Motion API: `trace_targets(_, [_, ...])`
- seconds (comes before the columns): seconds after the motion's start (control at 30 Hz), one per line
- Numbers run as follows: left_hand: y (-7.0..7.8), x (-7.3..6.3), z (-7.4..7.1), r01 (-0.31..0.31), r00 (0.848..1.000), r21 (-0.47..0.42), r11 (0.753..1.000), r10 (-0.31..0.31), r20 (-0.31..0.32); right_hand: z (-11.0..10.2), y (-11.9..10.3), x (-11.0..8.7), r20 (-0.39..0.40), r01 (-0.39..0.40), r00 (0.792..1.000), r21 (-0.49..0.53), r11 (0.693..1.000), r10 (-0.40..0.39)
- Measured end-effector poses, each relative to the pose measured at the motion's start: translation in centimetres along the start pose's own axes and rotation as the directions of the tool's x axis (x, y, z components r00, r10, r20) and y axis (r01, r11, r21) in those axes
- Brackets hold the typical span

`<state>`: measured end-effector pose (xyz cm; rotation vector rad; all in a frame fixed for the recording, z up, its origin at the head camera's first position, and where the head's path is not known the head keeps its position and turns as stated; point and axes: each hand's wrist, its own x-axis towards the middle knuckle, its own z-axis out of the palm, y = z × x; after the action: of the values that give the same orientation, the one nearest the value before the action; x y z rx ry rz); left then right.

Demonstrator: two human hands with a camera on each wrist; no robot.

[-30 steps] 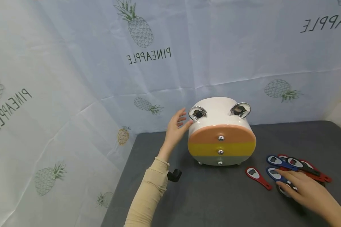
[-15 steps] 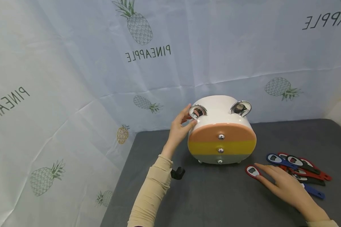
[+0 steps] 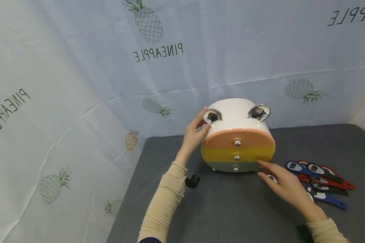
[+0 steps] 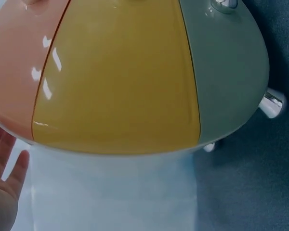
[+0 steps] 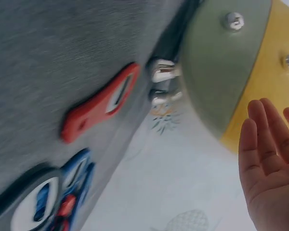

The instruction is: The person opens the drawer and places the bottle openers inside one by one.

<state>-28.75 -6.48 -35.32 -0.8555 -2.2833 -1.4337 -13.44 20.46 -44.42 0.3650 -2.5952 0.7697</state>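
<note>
A white drawer box [image 3: 231, 114] with two silver ears and orange, yellow and green drawers stands at the back of the dark table. My left hand [image 3: 193, 136] is at its upper left side, fingers behind the left ear [image 3: 213, 116] and thumb at the front of it. Extended fingers of my right hand [image 3: 284, 185] are in front of the lower right of the box, the palm side showing in the right wrist view. Below that hand lies a red bottle opener [image 5: 98, 108], mostly hidden by it in the head view. Nothing is held in the right hand.
Several blue, black and red bottle openers [image 3: 330, 199] lie in an overlapping pile on the right of the table [image 3: 225, 209]. A pineapple-print cloth [image 3: 246, 50] hangs right behind the box. Beside the left sleeve is a small black object [image 3: 192, 181].
My right hand has moved left from the opener pile, past the single red opener, to the front of the box. My left hand has closed in on the left ear.
</note>
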Motion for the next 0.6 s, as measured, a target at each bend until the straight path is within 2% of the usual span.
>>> trace_targets(0.13, [-0.3, 0.0, 0.2, -0.013, 1.000, -0.016, 1.000, 0.012, -0.006, 0.4, -0.5, 0.9, -0.063, 0.031, 0.998, 0.052, 0.998, -0.028])
trace_targets(0.3, [-0.2, -0.2, 0.2, -0.001, 1.000, -0.054, 0.999, 0.002, 0.023, 0.7, -1.3, 1.8, -0.108, 0.040, 0.994, 0.078, 0.996, -0.032])
trace_targets(0.5, [2.0, -1.1, -0.6, -0.023, 0.997, -0.080, 0.997, 0.028, 0.070, 1.1, -2.2, 2.7, -0.138, 0.062, 0.989, 0.074, 0.995, -0.051])
trace_targets(0.6, [1.1, -1.1, -0.5, -0.013, 0.995, -0.066, 0.998, 0.019, 0.096, 1.3, -2.4, 2.9, -0.141, 0.071, 0.988, 0.075, 0.995, -0.060])
